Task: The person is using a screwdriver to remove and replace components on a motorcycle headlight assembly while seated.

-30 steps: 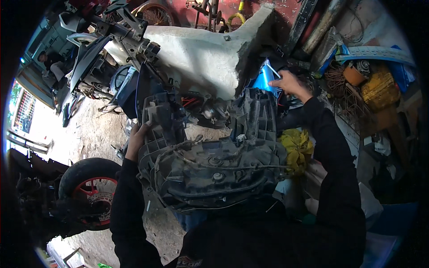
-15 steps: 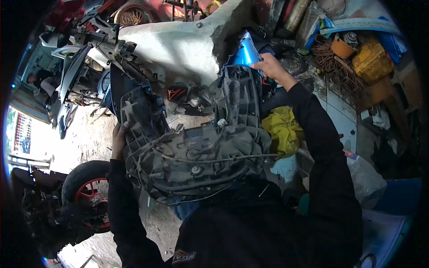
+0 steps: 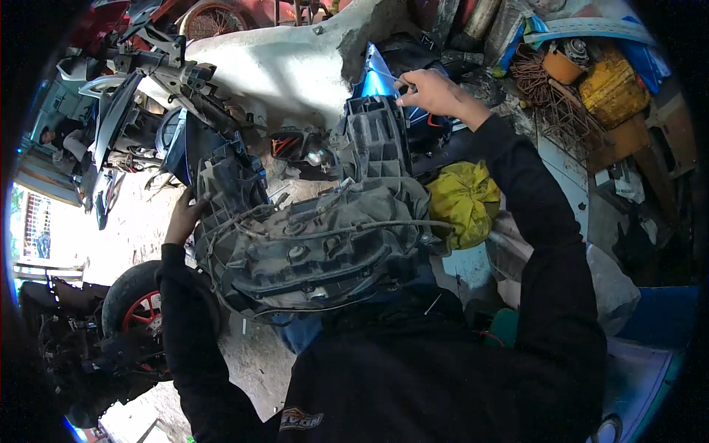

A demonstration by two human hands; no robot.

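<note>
A large dusty black motorcycle fairing [image 3: 317, 255] rests across my lap, its ribbed inner side facing up and a cable running over it. Two arms of the fairing stretch away from me, and a shiny blue panel [image 3: 377, 83] tops the right one. My left hand [image 3: 185, 216] is closed round the fairing's left edge. Beside the blue panel, my right hand [image 3: 436, 96] is closed in a pinch. A thin, light rod seems to stick out from its fingers over the panel; its kind is too small to make out.
A yellow bag [image 3: 464, 207] lies right of the fairing. At left stand a wheel with a red rim [image 3: 144, 310] and a partly stripped motorcycle [image 3: 159, 74]. A rough white ledge [image 3: 273, 74] runs behind. Rusty wire racks [image 3: 565, 111] fill the far right. Another person [image 3: 70, 136] sits far left.
The fairing has tilted and shifted slightly left. My right hand has moved up and left along the blue panel, its fingers now pinched. My left hand stays on the left edge.
</note>
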